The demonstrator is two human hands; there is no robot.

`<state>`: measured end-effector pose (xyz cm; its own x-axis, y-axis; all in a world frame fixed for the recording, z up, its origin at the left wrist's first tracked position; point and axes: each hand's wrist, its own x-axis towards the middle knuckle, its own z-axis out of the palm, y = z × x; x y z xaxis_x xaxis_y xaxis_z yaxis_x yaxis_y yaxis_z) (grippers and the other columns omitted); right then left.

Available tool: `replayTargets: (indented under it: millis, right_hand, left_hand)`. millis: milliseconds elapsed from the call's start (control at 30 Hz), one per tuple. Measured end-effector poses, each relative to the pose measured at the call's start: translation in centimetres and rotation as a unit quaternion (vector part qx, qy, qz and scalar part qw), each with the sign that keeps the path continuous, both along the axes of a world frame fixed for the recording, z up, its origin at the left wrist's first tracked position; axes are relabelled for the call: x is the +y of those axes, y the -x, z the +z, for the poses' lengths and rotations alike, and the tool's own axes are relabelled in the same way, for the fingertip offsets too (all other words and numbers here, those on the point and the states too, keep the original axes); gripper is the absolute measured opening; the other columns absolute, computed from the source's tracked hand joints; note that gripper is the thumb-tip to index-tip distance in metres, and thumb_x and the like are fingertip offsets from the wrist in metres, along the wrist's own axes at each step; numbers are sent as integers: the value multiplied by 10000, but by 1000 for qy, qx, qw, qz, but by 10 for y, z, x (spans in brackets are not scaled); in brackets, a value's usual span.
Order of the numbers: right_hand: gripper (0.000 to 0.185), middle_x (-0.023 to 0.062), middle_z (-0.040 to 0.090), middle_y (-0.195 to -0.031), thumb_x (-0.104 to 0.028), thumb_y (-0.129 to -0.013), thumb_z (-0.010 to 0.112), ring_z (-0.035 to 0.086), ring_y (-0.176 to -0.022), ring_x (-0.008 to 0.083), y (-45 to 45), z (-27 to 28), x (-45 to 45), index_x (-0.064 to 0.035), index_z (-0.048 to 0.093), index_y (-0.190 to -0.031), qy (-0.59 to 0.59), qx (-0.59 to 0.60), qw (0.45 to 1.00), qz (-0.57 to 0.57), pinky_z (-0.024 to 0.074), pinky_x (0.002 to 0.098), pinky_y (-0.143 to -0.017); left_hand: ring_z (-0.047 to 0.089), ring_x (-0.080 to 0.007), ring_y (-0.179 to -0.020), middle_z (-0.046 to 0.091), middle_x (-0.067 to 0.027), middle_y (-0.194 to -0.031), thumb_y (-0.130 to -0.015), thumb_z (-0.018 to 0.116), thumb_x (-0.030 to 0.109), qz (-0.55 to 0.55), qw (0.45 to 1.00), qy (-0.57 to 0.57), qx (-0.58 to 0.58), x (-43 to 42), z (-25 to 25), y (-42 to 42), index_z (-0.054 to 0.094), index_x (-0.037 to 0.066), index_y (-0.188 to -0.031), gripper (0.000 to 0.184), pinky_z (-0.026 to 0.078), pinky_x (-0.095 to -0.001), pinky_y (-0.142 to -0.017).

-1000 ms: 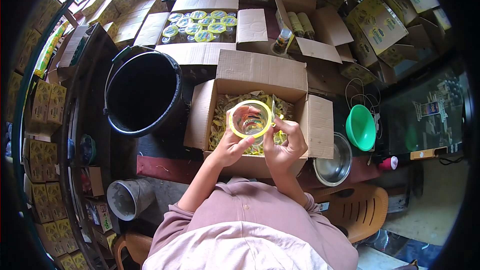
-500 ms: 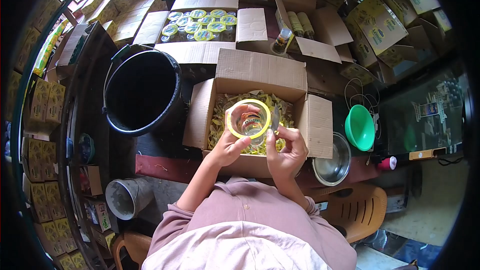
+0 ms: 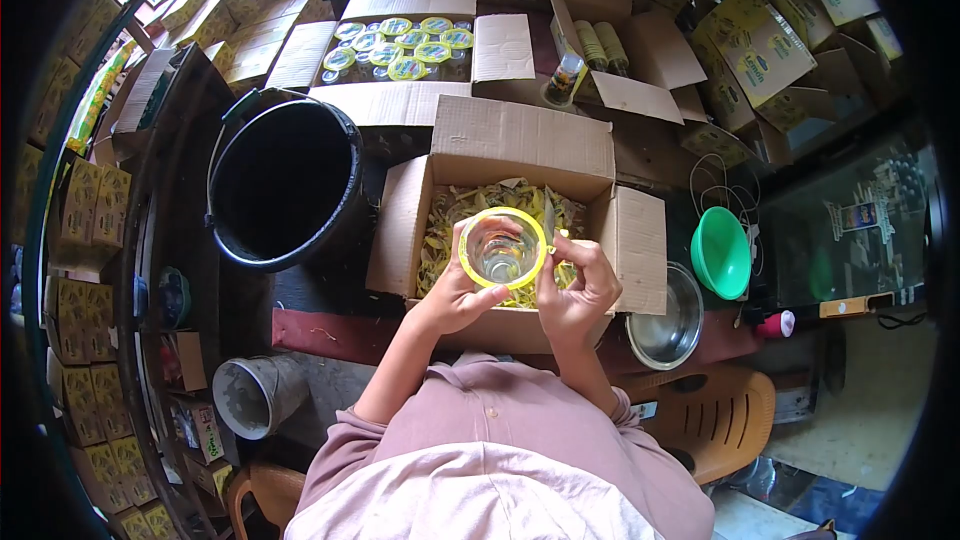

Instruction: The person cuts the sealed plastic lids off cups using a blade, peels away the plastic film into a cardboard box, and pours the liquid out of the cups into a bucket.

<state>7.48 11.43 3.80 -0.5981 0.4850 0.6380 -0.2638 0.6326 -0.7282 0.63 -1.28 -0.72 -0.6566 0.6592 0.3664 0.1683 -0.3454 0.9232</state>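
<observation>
My left hand (image 3: 452, 292) is closed around a clear plastic cup (image 3: 500, 258) with a yellow rim, its round opening facing me. In my right hand (image 3: 580, 285) is a small knife; the knife blade (image 3: 549, 212) points upward beside the cup's right edge. The right fingers are pinched close to the rim, and a bit of yellow shows at their tips. Both hands are over an open cardboard box (image 3: 640, 250), which holds many yellow and clear scraps (image 3: 450, 215). The knife's handle is hidden in my fingers.
A black bucket (image 3: 225, 230) stands left of the box. Behind is a carton of yellow-lidded cups (image 3: 405, 68); another open carton (image 3: 635, 95) holds stacked cups. A green bowl (image 3: 720, 255) and a metal basin (image 3: 660, 340) are at the right, near an orange chair (image 3: 720, 410).
The cup has shifted slightly down and to the right, and its opening has tilted. My right hand stays at the rim, with the blade turned a little more upright.
</observation>
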Motion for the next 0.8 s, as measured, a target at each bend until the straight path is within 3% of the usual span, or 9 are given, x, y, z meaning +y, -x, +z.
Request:
replayTargets:
  millis: [233, 333, 633, 733, 800]
  right_hand:
    - [250, 68, 596, -716, 78, -643, 645, 566, -589, 135, -6, -7, -3, -23, 615, -870, 46, -1, 999, 16, 441, 244, -557]
    - [243, 70, 597, -716, 74, -647, 646, 566, -591, 133, -6, -6, 0, -19, 616, -870, 25, -6, 1000, 3, 444, 246, -560]
    - [228, 50, 565, -765, 121, -679, 620, 554, -686, 93, -8, -7, 5, 22, 594, -883, 52, -18, 997, 52, 450, 204, -633]
    - [220, 43, 558, -765, 117, -683, 628, 547, -688, 84, -7, -5, 7, 20, 589, -877, 82, -18, 994, 66, 447, 198, -640]
    - [211, 40, 552, -765, 109, -687, 636, 543, -687, 78, -6, -3, 7, 19, 584, -871, 113, -19, 991, 67, 444, 195, -640]
  left_hand:
    - [388, -224, -1154, 363, -108, -1189, -770, 617, 245, -17, 997, -33, -67, 1, 4, 2, 257, 25, -1280, 661, 307, -344, -991]
    - [390, -216, -1154, 383, -106, -1185, -765, 627, 254, -17, 1000, 12, -22, 0, 5, 3, 245, 32, -1278, 676, 307, -340, -991]
    - [390, -209, -1150, 374, -98, -1187, -766, 611, 318, -43, 997, -14, -57, -2, 8, 1, 333, 28, -1247, 627, 308, -337, -990]
    - [389, -204, -1152, 367, -98, -1194, -755, 623, 341, -72, 993, 11, -93, -4, 11, -6, 321, 25, -1256, 664, 308, -335, -989]
    - [396, -206, -1149, 386, -101, -1192, -747, 628, 375, -87, 982, -56, -160, -1, 10, -7, 306, 22, -1265, 704, 308, -349, -988]
